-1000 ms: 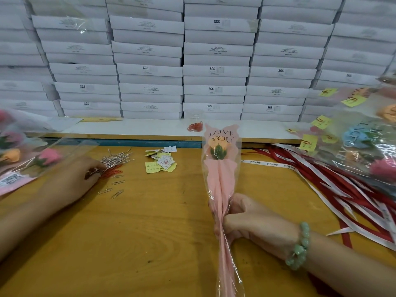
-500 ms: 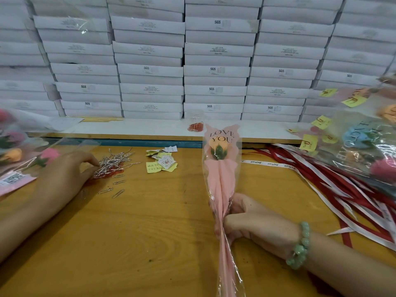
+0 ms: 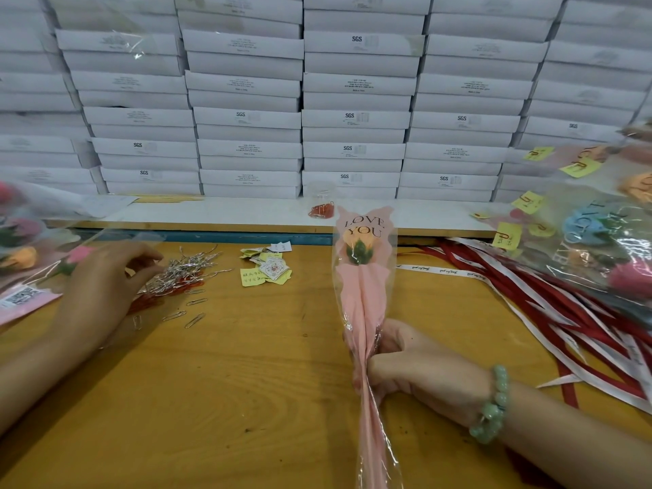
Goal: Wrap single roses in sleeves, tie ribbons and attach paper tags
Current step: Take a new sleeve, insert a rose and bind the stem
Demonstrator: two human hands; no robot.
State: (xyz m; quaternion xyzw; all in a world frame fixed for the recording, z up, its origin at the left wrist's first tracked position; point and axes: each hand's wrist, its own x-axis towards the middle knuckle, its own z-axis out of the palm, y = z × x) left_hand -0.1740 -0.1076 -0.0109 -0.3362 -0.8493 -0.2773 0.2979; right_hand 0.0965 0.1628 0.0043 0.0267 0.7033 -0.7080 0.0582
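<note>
Holding rose at neck; wire ties off left.
Right grip clenched round the rose's gathered neck, middle of the table; long axis runs front edge to back, bloom away. Left grip curled over the wire ties toward the left edge; I can't tell if it holds one. Ribbons lie right, tags between.

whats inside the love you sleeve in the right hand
An orange rose with green sepals sits near the top, pink paper wrapped below it. The stem is hidden by that paper and the right hand gripping the sleeve.
</note>
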